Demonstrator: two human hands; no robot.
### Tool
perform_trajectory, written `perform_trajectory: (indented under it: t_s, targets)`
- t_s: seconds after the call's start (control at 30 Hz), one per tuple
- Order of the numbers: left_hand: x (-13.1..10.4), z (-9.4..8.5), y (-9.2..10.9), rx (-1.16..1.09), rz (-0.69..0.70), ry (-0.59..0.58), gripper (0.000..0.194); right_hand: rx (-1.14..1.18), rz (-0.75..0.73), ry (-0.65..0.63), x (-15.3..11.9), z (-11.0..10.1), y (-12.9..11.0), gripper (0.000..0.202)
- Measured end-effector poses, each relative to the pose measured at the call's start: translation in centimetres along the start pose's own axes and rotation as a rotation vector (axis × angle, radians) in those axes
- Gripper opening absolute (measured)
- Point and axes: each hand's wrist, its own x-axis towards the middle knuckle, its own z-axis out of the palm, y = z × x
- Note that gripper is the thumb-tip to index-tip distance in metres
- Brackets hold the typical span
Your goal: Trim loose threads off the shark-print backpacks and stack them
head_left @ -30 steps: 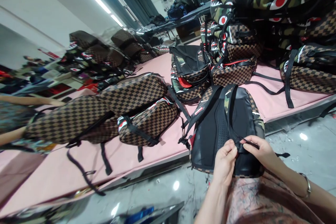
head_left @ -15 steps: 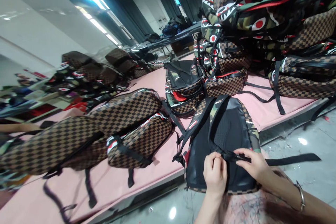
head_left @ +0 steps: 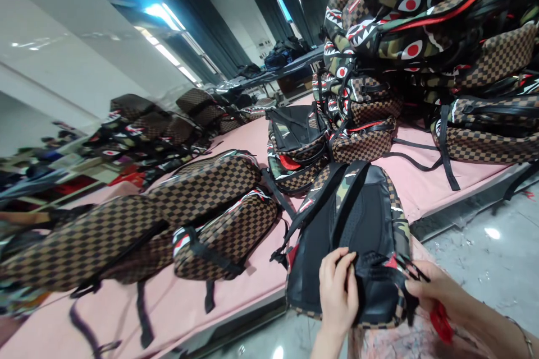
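A backpack (head_left: 366,219) with a black back panel, camouflage sides and checkered trim lies back side up at the table's front edge, straps upward. My left hand (head_left: 339,286) is over its lower middle, fingers curled at the lower end of a black shoulder strap (head_left: 345,207); the thumb is partly hidden. At the lower right side of the bag, my right hand (head_left: 433,289) grips what look like small dark thread snips (head_left: 415,270). Red material (head_left: 441,321) hangs below that hand.
Checkered bags (head_left: 227,235) with dangling straps lie to the left on the pink-covered table (head_left: 236,311). Shark-face camouflage backpacks (head_left: 404,39) are piled at the back right. Another backpack (head_left: 297,140) stands just behind mine. Tiled floor (head_left: 497,247) shows at the right.
My right hand has moved right and down from the strap to the bag's side, where the snips and red material show. The loose strap end no longer extends right. My left hand has shifted slightly left.
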Motion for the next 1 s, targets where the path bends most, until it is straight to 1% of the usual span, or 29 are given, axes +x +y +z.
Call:
perform_trajectory:
  t_s: [0.03, 0.07, 0.1, 0.13, 0.17, 0.2, 0.23, 0.27, 0.3, 0.33, 0.37, 0.43, 0.47, 0.5, 0.53, 0.6, 0.63, 0.67, 0.73, 0.8, 0.9, 0.97, 1.0]
  targets:
    - [-0.3, -0.2, 1.0, 0.012, 0.062, 0.028, 0.035, 0.126, 0.016, -0.016, 0.1, 0.4, -0.2, 0.031]
    - [-0.5, -0.2, 2.1, 0.026, 0.152, 0.071, 0.039, 0.221, 0.032, -0.023, 0.4, 0.7, -0.3, 0.033]
    - [-0.7, -0.2, 3.2, 0.027, 0.253, 0.106, 0.042, 0.281, 0.050, -0.028, 0.8, 1.1, -0.4, 0.034]
    - [-0.8, -0.2, 4.1, -0.002, 0.333, 0.112, 0.043, 0.307, 0.067, -0.023, 1.3, 1.4, -0.4, 0.035]
    - [-0.9, -0.2, 4.9, -0.087, 0.357, 0.090, 0.042, 0.298, 0.079, -0.007, 1.8, 1.8, -0.4, 0.035]
    - [-0.9, -0.2, 5.5, -0.208, 0.322, 0.047, 0.038, 0.253, 0.080, 0.016, 2.3, 2.1, -0.4, 0.035]
    - [-0.9, -0.5, 5.8, -0.333, 0.254, -0.009, 0.030, 0.184, 0.067, 0.048, 2.7, 2.4, -0.5, 0.035]
    - [-0.8, -0.9, 5.9, -0.456, 0.144, -0.043, 0.022, 0.101, 0.044, 0.079, 3.0, 2.6, -0.5, 0.035]
    - [-0.6, -1.5, 5.7, -0.577, -0.005, -0.033, 0.017, 0.020, 0.016, 0.107, 3.1, 2.8, -0.5, 0.035]
    - [-0.4, -2.2, 5.4, -0.693, -0.183, 0.028, 0.020, -0.053, -0.009, 0.135, 3.0, 3.0, -0.5, 0.034]
    - [0.0, -2.9, 4.9, -0.802, -0.374, 0.127, 0.024, -0.119, -0.026, 0.153, 2.8, 3.1, -0.5, 0.032]
    - [0.8, -4.4, 3.9, -1.045, -0.771, 0.315, 0.024, -0.255, -0.049, 0.154, 2.1, 3.1, -0.3, 0.026]
    - [1.3, -4.9, 3.4, -1.169, -0.935, 0.356, 0.025, -0.335, -0.060, 0.141, 1.6, 3.1, 0.0, 0.023]
    - [1.6, -5.2, 3.0, -1.274, -1.043, 0.336, 0.026, -0.421, -0.074, 0.123, 1.1, 2.9, 0.4, 0.021]
    - [1.9, -5.4, 2.7, -1.364, -1.117, 0.267, 0.027, -0.504, -0.089, 0.097, 0.7, 2.7, 0.9, 0.019]
    - [2.1, -5.2, 2.4, -1.494, -1.205, 0.080, 0.031, -0.633, -0.107, 0.057, 0.0, 1.8, 2.1, 0.018]
    - [2.0, -5.0, 2.3, -1.539, -1.225, 0.017, 0.035, -0.677, -0.102, 0.039, -0.3, 1.2, 2.8, 0.018]
    - [1.9, -4.7, 2.3, -1.574, -1.234, -0.017, 0.039, -0.708, -0.095, 0.020, -0.4, 0.6, 3.3, 0.019]
    - [1.5, -4.2, 2.3, -1.623, -1.231, -0.025, 0.045, -0.733, -0.087, 0.005, -0.7, -0.7, 4.0, 0.023]
    - [1.2, -3.8, 2.4, -1.643, -1.216, -0.032, 0.044, -0.715, -0.108, 0.022, -0.9, -1.6, 3.8, 0.026]
    - [0.8, -3.3, 2.4, -1.667, -1.180, -0.081, 0.030, -0.657, -0.209, 0.106, -1.1, -2.2, 2.2, 0.027]
    - [0.4, -3.0, 2.3, -1.792, -1.169, -0.095, 0.017, -0.648, -0.288, 0.180, -1.1, -2.2, 0.9, 0.029]
    - [0.2, -2.9, 2.2, -1.889, -1.171, -0.090, 0.018, -0.649, -0.317, 0.224, -1.1, -2.1, 0.3, 0.030]
